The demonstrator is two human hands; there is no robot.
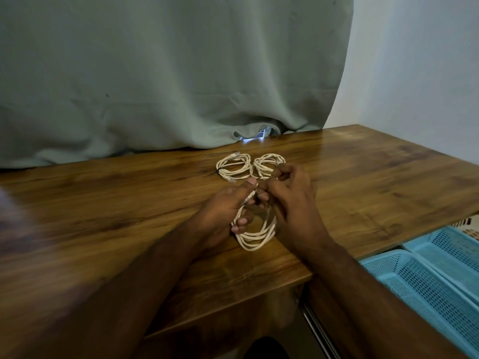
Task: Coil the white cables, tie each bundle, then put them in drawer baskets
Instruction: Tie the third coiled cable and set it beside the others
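A coiled white cable (pixel 255 237) hangs in loops over the wooden table (pixel 363 182), held between both hands. My left hand (pixel 223 216) grips its left side, thumb up at the top of the coil. My right hand (pixel 290 200) pinches the top of the same coil, where a thin dark tie shows between the fingers. Behind the hands lie two more coiled white cables: one (pixel 233 167) bound by a black tie on its left, the other (pixel 267 163) partly hidden by my right fingers.
Two light blue perforated drawer baskets (pixel 425 281) stand pulled out below the table's right edge. A grey-green curtain (pixel 168 73) hangs along the table's back edge. A white wall is at the right.
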